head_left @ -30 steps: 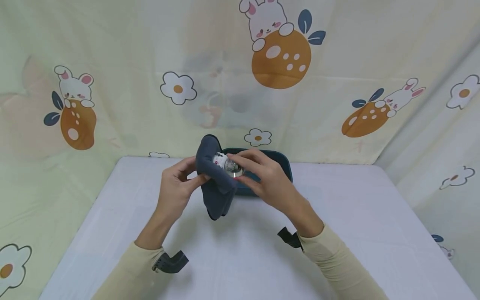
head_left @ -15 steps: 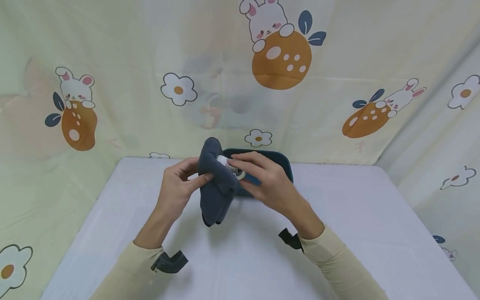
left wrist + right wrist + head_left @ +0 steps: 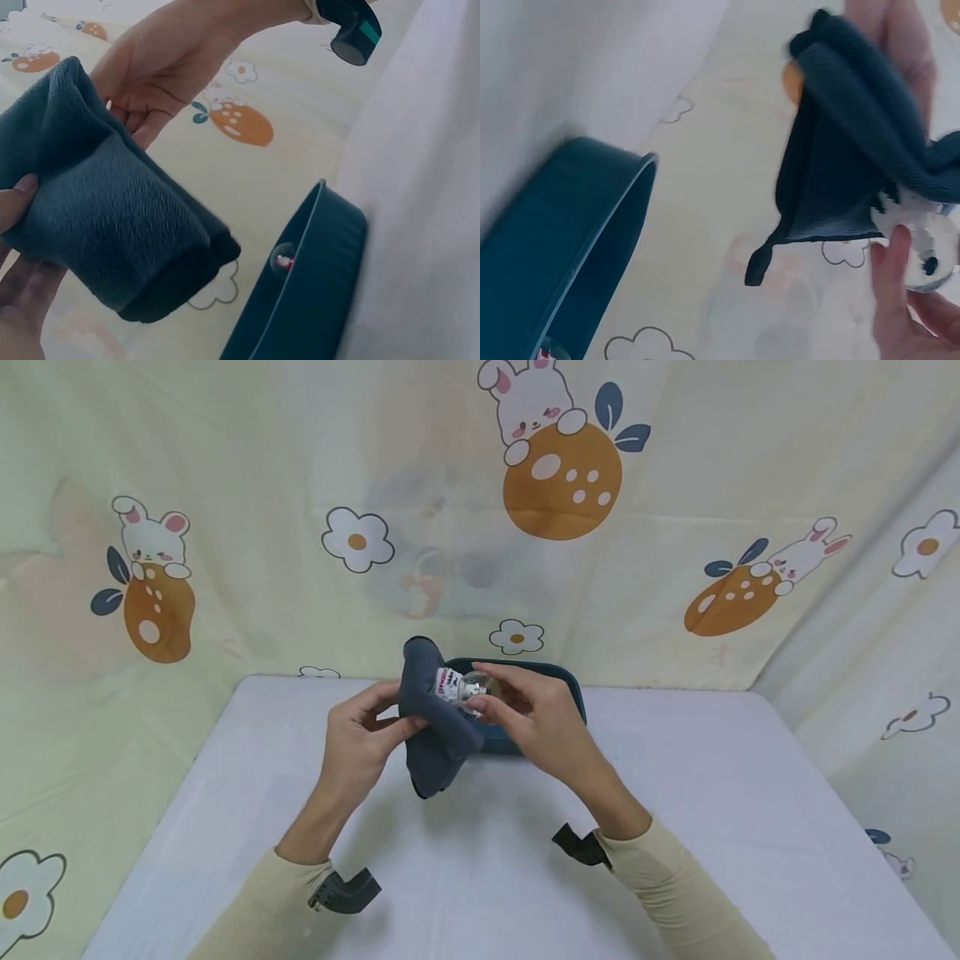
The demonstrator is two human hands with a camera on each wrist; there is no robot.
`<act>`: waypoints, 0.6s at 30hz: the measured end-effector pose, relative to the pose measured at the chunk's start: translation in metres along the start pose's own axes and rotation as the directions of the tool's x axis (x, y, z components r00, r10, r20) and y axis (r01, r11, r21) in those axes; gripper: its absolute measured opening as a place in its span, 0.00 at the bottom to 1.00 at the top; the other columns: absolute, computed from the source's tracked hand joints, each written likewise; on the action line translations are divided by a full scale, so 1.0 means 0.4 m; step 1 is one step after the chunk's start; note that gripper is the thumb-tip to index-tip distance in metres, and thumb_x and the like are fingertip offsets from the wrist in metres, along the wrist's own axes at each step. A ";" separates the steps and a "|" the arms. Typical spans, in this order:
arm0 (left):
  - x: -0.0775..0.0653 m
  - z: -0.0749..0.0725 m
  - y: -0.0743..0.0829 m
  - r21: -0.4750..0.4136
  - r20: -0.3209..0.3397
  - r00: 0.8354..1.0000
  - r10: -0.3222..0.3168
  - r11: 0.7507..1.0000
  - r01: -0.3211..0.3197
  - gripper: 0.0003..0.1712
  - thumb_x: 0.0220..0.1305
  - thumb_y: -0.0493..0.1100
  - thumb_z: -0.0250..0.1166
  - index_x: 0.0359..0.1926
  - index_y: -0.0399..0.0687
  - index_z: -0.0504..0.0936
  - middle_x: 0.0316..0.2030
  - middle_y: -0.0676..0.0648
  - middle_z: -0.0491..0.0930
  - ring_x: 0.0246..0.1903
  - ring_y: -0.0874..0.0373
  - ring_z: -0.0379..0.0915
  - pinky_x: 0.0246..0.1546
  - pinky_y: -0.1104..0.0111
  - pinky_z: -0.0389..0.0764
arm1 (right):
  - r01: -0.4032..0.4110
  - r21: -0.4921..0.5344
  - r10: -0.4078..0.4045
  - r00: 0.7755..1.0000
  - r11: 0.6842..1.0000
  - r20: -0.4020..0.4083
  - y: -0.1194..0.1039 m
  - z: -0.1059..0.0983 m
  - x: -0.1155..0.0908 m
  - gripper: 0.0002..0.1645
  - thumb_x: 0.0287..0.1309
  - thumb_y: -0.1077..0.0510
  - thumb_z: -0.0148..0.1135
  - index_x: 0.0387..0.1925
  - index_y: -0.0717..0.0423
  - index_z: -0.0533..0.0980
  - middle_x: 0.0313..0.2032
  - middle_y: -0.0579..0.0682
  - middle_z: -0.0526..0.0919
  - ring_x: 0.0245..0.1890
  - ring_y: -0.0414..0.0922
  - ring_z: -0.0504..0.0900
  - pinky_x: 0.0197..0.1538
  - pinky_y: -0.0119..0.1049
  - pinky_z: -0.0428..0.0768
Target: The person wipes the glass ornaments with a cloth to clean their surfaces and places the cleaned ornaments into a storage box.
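In the head view my left hand (image 3: 354, 731) pinches a folded dark blue cloth (image 3: 424, 689) between thumb and fingers. The cloth lies against a small snow globe (image 3: 452, 686) with a clear dome and a white base bearing red and dark lettering. My right hand (image 3: 546, 714) grips the dome end with thumb and fingertips, covering part of it. From the right wrist, the snow globe (image 3: 930, 259) shows below the cloth (image 3: 847, 150), fingers round the dome. The left wrist view has the cloth (image 3: 127, 202) hiding the globe. Both hands are raised over the table.
Behind the hands, a dark teal basin (image 3: 566, 681) stands at the table's back edge. Inside it, a second small clear globe (image 3: 283, 260) with a red and white figure shows. A printed curtain (image 3: 300, 460) hangs behind the white table (image 3: 675, 777).
The snow globe has turned in my right fingers, so its lettered base now shows more. The cloth's hanging end swung down, then back up; my left hand stays on the cloth.
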State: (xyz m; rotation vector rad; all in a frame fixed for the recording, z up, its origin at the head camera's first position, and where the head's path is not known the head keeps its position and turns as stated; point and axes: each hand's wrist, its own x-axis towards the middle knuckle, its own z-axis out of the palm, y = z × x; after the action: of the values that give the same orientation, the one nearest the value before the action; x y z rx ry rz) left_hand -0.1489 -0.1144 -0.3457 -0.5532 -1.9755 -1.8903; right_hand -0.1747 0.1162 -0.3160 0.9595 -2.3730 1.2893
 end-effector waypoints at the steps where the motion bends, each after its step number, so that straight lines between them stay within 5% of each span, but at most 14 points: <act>1: 0.000 -0.001 -0.006 0.002 -0.005 1.000 0.010 1.000 -0.010 0.21 0.53 0.28 0.70 0.50 0.39 0.82 0.45 0.46 0.83 0.51 0.55 0.79 0.48 0.65 0.83 | -0.035 0.024 0.034 0.999 0.999 0.021 -0.001 -0.001 0.000 0.26 0.60 0.48 0.63 0.60 0.46 0.74 0.35 0.43 0.80 0.33 0.34 0.84 0.39 0.29 0.84; 4: 0.003 -0.002 -0.033 -0.007 -0.015 0.999 0.045 0.999 -0.045 0.21 0.54 0.29 0.70 0.51 0.44 0.82 0.47 0.47 0.82 0.51 0.54 0.78 0.48 0.64 0.83 | -0.094 0.071 0.089 0.994 0.993 0.067 -0.003 -0.003 0.002 0.28 0.60 0.47 0.63 0.62 0.40 0.71 0.39 0.42 0.80 0.37 0.35 0.83 0.44 0.31 0.84; 7: 0.006 -0.001 -0.049 -0.032 -0.018 0.998 0.065 0.997 -0.066 0.22 0.55 0.31 0.70 0.51 0.48 0.82 0.48 0.48 0.82 0.52 0.52 0.78 0.49 0.63 0.83 | -0.067 0.082 0.061 0.996 0.994 0.071 -0.002 -0.003 0.003 0.30 0.58 0.50 0.65 0.63 0.39 0.71 0.42 0.42 0.79 0.39 0.36 0.81 0.45 0.31 0.84; 12: 0.009 -0.003 -0.044 -0.037 -0.015 1.000 0.021 0.999 -0.021 0.21 0.56 0.33 0.70 0.52 0.48 0.82 0.48 0.48 0.82 0.51 0.52 0.78 0.48 0.63 0.83 | 0.091 0.031 -0.092 0.995 0.995 0.041 0.009 0.003 0.001 0.34 0.54 0.57 0.68 0.64 0.44 0.71 0.46 0.45 0.78 0.39 0.37 0.80 0.44 0.30 0.84; 18: 0.010 -0.010 -0.042 0.008 -0.005 0.998 -0.060 0.998 0.060 0.20 0.55 0.40 0.72 0.51 0.48 0.82 0.46 0.49 0.83 0.51 0.55 0.78 0.49 0.66 0.82 | 0.289 -0.086 -0.288 0.957 0.954 0.026 0.013 0.003 0.003 0.36 0.51 0.65 0.70 0.63 0.52 0.71 0.56 0.50 0.76 0.49 0.41 0.78 0.47 0.32 0.82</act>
State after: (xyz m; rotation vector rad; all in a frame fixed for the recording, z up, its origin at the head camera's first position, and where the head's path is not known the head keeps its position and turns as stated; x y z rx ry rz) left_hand -0.1609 -0.1190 -0.3581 -0.4915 -2.0173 -1.9165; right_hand -0.1788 0.1167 -0.3195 1.2354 -2.1766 1.0616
